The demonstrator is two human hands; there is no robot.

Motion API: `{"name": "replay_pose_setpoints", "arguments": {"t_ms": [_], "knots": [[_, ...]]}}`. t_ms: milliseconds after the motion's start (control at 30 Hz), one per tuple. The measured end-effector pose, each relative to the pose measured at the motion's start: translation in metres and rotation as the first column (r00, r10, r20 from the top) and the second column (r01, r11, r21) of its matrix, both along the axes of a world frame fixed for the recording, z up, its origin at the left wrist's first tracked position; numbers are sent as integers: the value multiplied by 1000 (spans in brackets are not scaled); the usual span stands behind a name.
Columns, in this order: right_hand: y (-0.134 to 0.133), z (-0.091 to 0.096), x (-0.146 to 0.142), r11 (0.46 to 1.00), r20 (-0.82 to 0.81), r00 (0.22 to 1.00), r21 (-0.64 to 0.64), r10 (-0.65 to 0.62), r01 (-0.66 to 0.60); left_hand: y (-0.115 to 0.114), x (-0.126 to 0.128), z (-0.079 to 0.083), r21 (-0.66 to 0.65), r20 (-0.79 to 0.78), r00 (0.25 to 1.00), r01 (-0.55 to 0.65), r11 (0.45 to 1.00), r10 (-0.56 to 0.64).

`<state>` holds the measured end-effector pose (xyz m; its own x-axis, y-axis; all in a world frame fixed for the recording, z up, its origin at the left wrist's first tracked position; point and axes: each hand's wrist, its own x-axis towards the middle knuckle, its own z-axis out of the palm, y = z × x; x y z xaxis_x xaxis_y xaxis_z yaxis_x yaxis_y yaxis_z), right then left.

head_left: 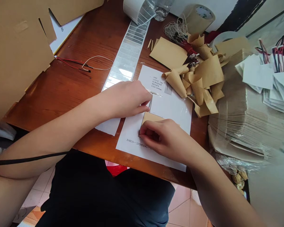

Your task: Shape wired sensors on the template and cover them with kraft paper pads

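Observation:
A small tan paper-backed square (150, 118) lies on a printed white sheet (172, 108) on the wooden table (68, 85). My right hand (167, 137) is curled over the square's near edge, its fingertips pinched on it. My left hand (126, 99) rests just above and left of the square. Its thumb and fingers pinch a thin clear strip (153, 93) that sticks up from the square's far corner.
A strip of silver labels (126, 58) runs from a roll (137, 11) at the back. Peeled tan backing papers (198, 82) are heaped right of the sheet, beside a stack of bagged pads (241, 126). Red and white wires (85, 64) lie left. Cardboard (16, 47) stands far left.

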<state>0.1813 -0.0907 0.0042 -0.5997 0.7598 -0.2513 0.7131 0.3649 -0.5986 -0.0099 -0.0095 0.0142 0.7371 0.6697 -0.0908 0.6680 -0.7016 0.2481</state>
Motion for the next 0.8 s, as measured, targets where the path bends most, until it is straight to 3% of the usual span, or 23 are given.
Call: {"name": "replay_pose_setpoints", "arguments": {"t_ms": [800], "knots": [[-1,0,-1,999,-8,1000,45,-7,7,0,0,1,0,-26,1000,-9,1000,9]]}}
